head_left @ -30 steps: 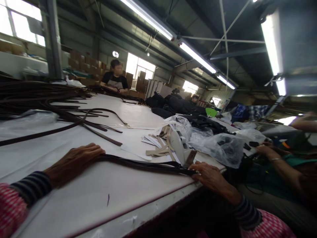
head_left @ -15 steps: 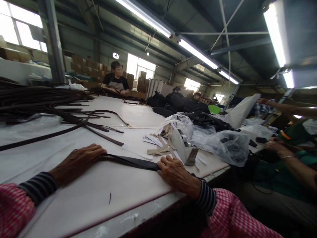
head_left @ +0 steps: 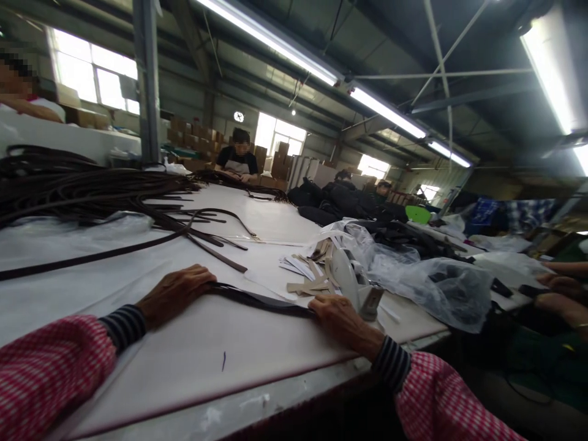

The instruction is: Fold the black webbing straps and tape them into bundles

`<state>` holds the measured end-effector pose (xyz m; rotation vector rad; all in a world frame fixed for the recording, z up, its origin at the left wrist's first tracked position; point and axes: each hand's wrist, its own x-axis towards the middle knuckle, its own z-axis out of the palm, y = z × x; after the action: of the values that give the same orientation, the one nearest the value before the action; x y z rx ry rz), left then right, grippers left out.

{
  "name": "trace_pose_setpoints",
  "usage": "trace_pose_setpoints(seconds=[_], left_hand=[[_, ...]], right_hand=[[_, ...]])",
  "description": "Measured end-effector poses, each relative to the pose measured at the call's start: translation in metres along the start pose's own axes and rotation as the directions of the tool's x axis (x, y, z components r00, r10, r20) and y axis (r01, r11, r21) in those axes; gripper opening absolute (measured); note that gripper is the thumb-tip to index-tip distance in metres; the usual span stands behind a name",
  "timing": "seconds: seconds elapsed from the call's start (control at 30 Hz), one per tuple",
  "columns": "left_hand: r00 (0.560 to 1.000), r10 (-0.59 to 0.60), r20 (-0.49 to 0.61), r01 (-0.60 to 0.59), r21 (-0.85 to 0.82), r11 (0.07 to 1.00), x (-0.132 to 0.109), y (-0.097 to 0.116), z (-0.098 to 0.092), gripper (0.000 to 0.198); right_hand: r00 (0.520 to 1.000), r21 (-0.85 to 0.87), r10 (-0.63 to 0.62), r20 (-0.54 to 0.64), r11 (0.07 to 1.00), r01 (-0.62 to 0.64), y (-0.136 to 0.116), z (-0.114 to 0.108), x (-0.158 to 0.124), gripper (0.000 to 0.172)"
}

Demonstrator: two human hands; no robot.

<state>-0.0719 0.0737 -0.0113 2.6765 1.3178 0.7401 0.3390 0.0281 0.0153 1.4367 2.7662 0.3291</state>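
A dark flat strap stretches between my hands, low over the white tabletop; it seems to have more than one layer. My left hand is closed on its left end, knuckles up. At the other end my right hand grips it, with the fingers curled over. A tape dispenser stands just behind my right hand and is partly hidden by it. Beige and white strips lie in a loose pile beside the dispenser. A short dark pen mark shows on the table.
Many dark brown straps are heaped at the left, some trailing toward me. Clear plastic bags and dark fabric goods cover the right side. A co-worker's hands are at the right edge. Another person sits across the table.
My view has turned left, so the scene sits further right. Both hands still hold the strap. The co-worker's raised white sheet at right is lowered. A person appears at the far left.
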Motion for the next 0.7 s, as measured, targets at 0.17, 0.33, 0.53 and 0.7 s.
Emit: trace_pose_setpoints(seconds=[0.17, 0.33, 0.53, 0.7], left_hand=[[1.000, 0.011, 0.003, -0.011, -0.007, 1.000, 0.002, 0.005, -0.002, 0.035], [1.000, 0.024, -0.004, -0.024, -0.027, 0.999, 0.000, 0.000, -0.002, 0.035], [0.994, -0.108, -0.006, 0.108, -0.001, 0.994, 0.004, -0.021, -0.003, 0.027], [0.955, -0.275, 0.106, 0.275, 0.021, 0.961, 0.016, 0.018, -0.020, 0.031]], right_hand=[[0.998, 0.181, 0.023, 0.050, 0.983, -0.032, 0.017, -0.018, 0.009, 0.017], [0.984, 0.249, 0.052, 0.170, 0.964, -0.094, 0.029, -0.036, 0.012, 0.015], [0.993, 0.368, 0.023, 0.117, 0.928, -0.065, 0.028, -0.041, 0.008, 0.048], [0.996, 0.463, -0.068, 0.064, 0.886, 0.031, 0.010, -0.037, 0.016, 0.038]])
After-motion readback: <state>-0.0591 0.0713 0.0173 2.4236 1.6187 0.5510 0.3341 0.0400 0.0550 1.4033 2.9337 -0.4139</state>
